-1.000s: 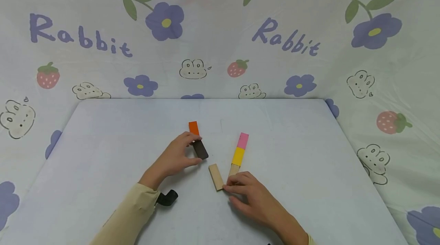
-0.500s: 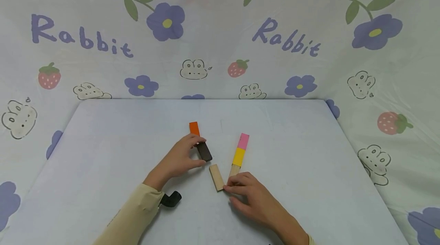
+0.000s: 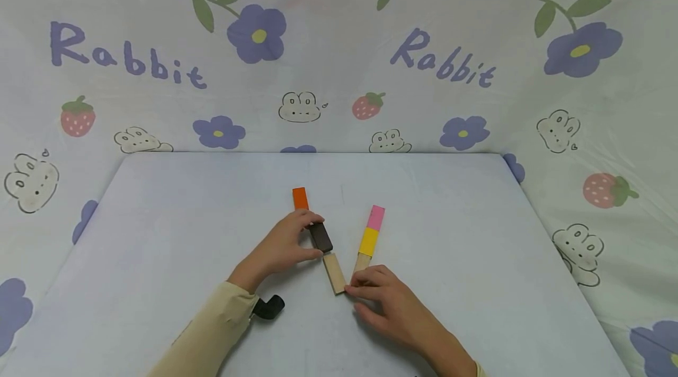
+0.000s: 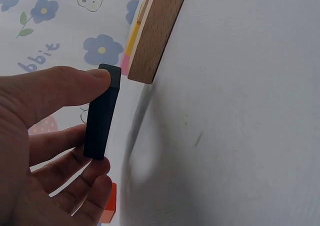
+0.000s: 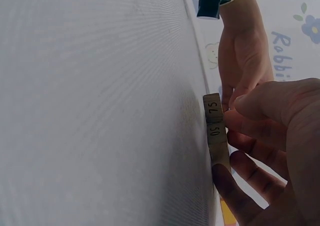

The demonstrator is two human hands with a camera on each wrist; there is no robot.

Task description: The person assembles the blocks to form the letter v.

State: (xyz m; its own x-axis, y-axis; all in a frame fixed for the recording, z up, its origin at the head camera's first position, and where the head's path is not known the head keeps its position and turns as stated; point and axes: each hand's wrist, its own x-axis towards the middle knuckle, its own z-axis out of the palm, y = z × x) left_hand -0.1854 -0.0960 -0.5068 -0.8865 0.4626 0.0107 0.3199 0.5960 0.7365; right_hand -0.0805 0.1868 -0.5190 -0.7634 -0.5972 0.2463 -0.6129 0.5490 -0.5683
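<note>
My left hand (image 3: pixel 283 244) pinches a dark brown block (image 3: pixel 320 237), thumb on its near end and fingers at its far end. The block's near end is right at the top of a plain wooden block (image 3: pixel 335 274). Beyond those fingers lies an orange block (image 3: pixel 299 197), partly covered by them. My right hand (image 3: pixel 389 300) touches the wooden blocks' near ends, marked with printed figures (image 5: pixel 213 108) in the right wrist view. Its fingers partly hide a second wooden block (image 3: pixel 362 262), in line with a yellow block (image 3: pixel 368 242) and a pink block (image 3: pixel 376 217).
The blocks lie on a white tabletop (image 3: pixel 450 218), forming two slanted rows that meet near my right fingertips. A printed cloth (image 3: pixel 328 59) with flowers, rabbits and strawberries hangs behind. A black wrist camera (image 3: pixel 270 307) juts out from my left sleeve.
My left hand has moved right and slightly nearer with the dark brown block, bringing it from beside the orange block to the wooden block's far end. The right hand has stayed in place.
</note>
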